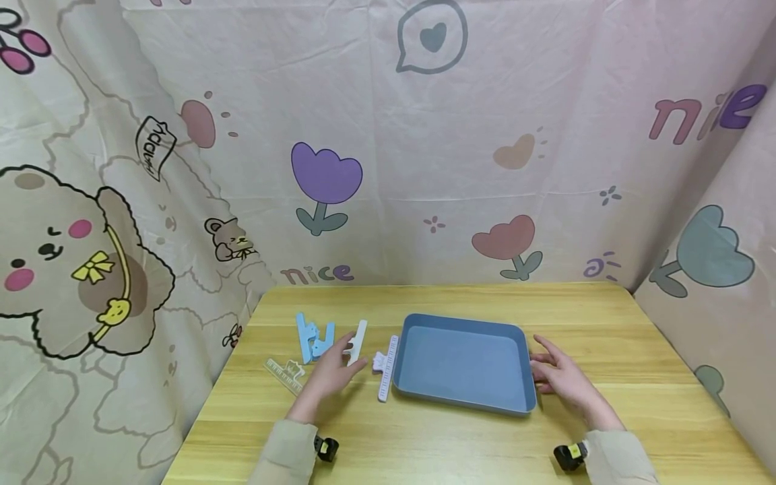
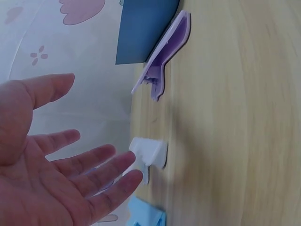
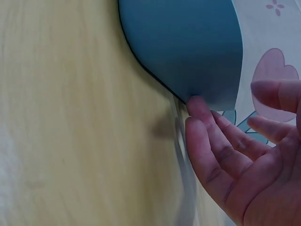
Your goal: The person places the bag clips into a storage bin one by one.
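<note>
My left hand (image 1: 330,374) hovers above the table beside a white clip (image 1: 360,337), its fingers spread and nothing in it. In the left wrist view the white clip (image 2: 151,151) appears just beyond the fingertips. Right of that hand lies a pale purple clip (image 1: 388,370) with a long ridged bar, close along the left side of a blue-grey tray (image 1: 463,364). My right hand (image 1: 564,377) is at the tray's right side with loosely bent fingers. In the right wrist view, its fingertips (image 3: 195,104) meet the lower outer wall of the tray (image 3: 188,52), thumb apart.
Two light blue clips (image 1: 305,340) lie together at the table's left, behind the left hand. Nearer, a beige clip (image 1: 283,375) is partly covered by that hand. The wooden table (image 1: 436,444) ends against a printed curtain (image 1: 400,236) at the back and sides.
</note>
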`<act>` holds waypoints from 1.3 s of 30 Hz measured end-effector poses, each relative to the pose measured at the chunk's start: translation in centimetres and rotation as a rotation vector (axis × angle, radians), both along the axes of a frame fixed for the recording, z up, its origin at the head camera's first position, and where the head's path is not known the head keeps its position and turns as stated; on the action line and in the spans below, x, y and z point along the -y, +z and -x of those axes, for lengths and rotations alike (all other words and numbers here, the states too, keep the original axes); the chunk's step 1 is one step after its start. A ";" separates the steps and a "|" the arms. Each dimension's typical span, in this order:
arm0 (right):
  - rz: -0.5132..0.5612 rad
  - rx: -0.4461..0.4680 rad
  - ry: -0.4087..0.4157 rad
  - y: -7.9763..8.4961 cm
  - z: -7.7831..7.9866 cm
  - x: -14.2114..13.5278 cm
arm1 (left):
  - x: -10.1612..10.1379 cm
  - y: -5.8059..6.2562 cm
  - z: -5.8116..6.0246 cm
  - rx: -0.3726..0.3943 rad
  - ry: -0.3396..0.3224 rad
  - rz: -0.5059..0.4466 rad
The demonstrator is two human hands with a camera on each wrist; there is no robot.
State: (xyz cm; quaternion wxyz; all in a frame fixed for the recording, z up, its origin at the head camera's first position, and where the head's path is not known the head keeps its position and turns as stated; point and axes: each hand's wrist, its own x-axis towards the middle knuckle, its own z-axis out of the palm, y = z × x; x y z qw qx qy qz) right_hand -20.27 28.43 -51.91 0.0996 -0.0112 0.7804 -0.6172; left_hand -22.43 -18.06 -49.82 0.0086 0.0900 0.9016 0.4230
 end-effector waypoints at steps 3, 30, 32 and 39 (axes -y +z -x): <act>0.010 0.007 0.002 -0.1 -0.1 0.1 | -0.3 -0.2 0.4 0.030 0.007 -0.027; 0.073 0.067 0.055 -0.6 -0.1 -0.1 | -2.6 -1.5 1.6 0.149 -0.061 -0.069; 0.076 0.066 0.056 -0.6 -0.1 0.0 | -2.6 -1.6 1.6 0.152 -0.062 -0.064; 0.063 0.078 0.043 -0.6 -0.1 0.0 | -2.7 -2.0 1.7 0.170 -0.073 -0.099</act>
